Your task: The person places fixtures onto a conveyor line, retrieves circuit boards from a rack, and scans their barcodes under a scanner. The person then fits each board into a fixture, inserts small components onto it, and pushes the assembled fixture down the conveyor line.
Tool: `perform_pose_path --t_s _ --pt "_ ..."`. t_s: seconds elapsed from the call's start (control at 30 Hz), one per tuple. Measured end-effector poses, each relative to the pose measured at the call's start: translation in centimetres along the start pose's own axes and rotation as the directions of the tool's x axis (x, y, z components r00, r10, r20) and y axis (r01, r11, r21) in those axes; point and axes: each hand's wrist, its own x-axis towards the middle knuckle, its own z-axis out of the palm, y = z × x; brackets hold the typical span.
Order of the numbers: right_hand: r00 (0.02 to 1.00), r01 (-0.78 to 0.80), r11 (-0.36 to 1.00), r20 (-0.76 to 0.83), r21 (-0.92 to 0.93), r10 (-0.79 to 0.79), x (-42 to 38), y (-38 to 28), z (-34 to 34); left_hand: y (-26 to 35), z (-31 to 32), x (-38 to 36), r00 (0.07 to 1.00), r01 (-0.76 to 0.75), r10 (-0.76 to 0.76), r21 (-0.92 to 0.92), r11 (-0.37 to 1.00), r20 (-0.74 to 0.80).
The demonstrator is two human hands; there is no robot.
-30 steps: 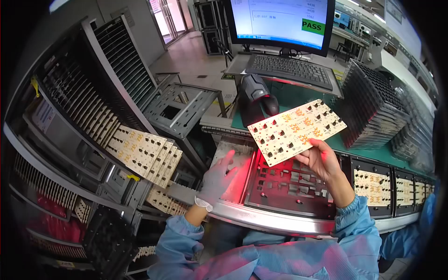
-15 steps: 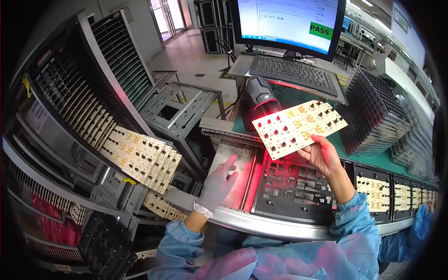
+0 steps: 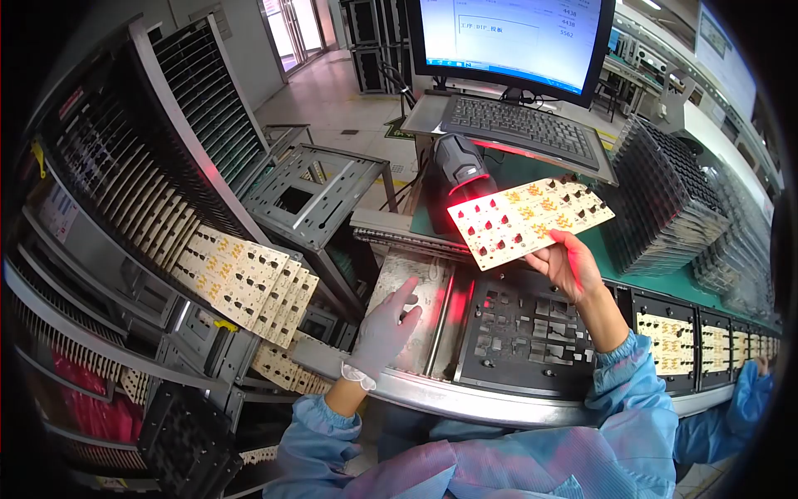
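Observation:
My right hand [image 3: 570, 266] is bare and grips the lower edge of a cream circuit board [image 3: 532, 218] with black components on it. Red light from the barcode scanner [image 3: 462, 162] falls on the board's left part, just in front of the scanner's head. Beneath the board lies a black carrier tray [image 3: 524, 333] with cutouts, on the conveyor line. My left hand [image 3: 386, 326], in a pale glove, is held over the metal rail area with its fingers apart, holding nothing.
At the left, a slotted rack [image 3: 125, 166] holds several circuit boards [image 3: 241, 274] that stick out. A monitor [image 3: 511, 41] and a keyboard [image 3: 524, 129] stand behind the scanner. Stacked clear trays [image 3: 657, 200] are at the right. Filled carriers [image 3: 665, 345] line the conveyor, with another person's sleeve [image 3: 723, 420] beside them.
The green PASS box has vanished from the monitor. My right hand has shifted the board slightly up and left, closer to the scanner. My left hand has hardly moved.

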Motion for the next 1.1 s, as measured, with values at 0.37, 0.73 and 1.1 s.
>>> perform_pose_path --t_s 0.37,0.73,1.1 --pt "0.999 0.005 0.999 -0.05 -0.039 -0.007 1.7 0.1 -0.1 0.4 -0.1 0.0 1.0 0.018 -0.018 -0.062 0.998 0.002" --pt "0.999 -0.051 0.998 -0.02 -0.042 0.05 1.3 -0.4 -0.2 0.4 -0.2 0.1 1.0 0.011 -0.01 -0.056 0.998 0.006" --pt "0.996 -0.086 0.996 -0.01 -0.035 0.085 1.3 -0.9 -0.4 1.1 -0.5 0.0 0.997 0.075 -0.071 -0.1 0.992 0.04"
